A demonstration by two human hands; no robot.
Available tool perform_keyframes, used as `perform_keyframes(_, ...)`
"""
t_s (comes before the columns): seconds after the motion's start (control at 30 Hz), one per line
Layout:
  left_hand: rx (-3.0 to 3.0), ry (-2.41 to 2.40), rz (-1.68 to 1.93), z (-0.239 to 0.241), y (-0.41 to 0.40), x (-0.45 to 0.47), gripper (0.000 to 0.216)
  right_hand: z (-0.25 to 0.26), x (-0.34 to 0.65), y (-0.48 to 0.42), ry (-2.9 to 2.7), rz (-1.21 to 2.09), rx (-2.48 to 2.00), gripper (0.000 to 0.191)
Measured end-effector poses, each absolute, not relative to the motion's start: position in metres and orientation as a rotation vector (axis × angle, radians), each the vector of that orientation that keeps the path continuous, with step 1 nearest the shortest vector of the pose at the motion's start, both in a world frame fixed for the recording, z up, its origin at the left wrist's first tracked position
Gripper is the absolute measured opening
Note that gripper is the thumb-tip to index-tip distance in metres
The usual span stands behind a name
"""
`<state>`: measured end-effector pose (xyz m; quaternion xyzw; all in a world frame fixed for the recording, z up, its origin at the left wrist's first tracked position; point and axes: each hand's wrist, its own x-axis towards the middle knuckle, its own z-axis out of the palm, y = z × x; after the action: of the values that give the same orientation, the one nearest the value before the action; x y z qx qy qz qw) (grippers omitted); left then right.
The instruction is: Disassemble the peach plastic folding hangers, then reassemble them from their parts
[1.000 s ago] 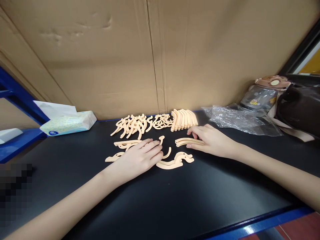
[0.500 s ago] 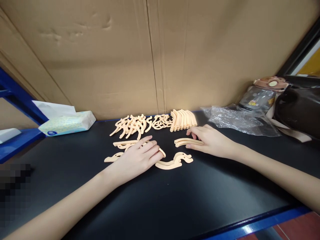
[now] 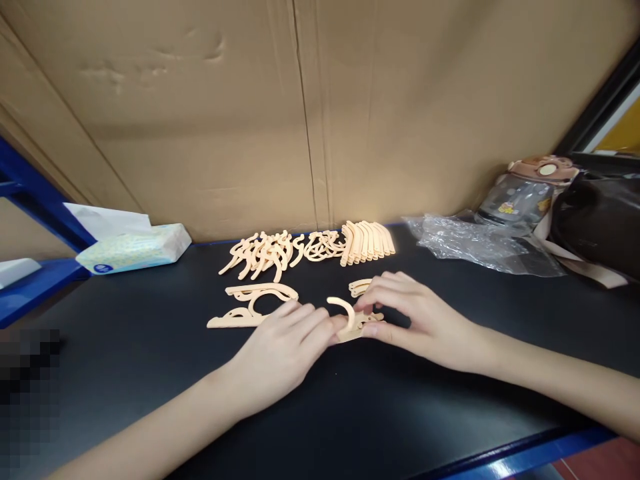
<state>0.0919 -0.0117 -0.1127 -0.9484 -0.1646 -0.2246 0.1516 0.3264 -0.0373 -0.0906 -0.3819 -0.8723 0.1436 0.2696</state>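
Note:
My left hand (image 3: pixel 295 340) is closed, its fingertips gripping a peach plastic hook (image 3: pixel 349 311) that curves up above them. Just under the hook lies a wavy, notched peach plastic piece (image 3: pixel 353 332), partly hidden by both hands. My right hand (image 3: pixel 407 317) pinches its right end between thumb and fingers. Behind the right fingers, a pair of narrow curved arms (image 3: pixel 358 287) rests on the table. Left of my left hand lie a long arm piece (image 3: pixel 260 289), a ring-shaped piece (image 3: pixel 253 305) and a flat-edged piece (image 3: pixel 230 321), the last partly covered by the hand.
Along the back of the black table (image 3: pixel 150 373) sit a pile of curved pieces (image 3: pixel 270 250), a heap of hooks (image 3: pixel 323 245) and a row of stacked arms (image 3: pixel 367 241). Tissues (image 3: pixel 140 248) stand left; a plastic bag (image 3: pixel 480 243), bottle (image 3: pixel 520 193) and dark bag (image 3: pixel 600 220) are right.
My right hand has left the pair of narrow arms and come nearer, onto the notched piece. My left hand has shifted right with the hook, which now stands up over that piece.

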Motion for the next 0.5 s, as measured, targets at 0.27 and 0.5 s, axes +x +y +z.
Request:
perform_keyframes(0.27, -2.854, -0.447, -0.681, -0.110, -0.025, 0.100, 0.016, -0.095, 0.317, -0.040, -2.181, 0.912, -1.079, 0.027)
perform_keyframes(0.5, -2.901, -0.583, -0.688, -0.112, -0.018, 0.095, 0.025, -0.100, 0.325, -0.028, -1.969, 1.041, -1.122, 0.036)
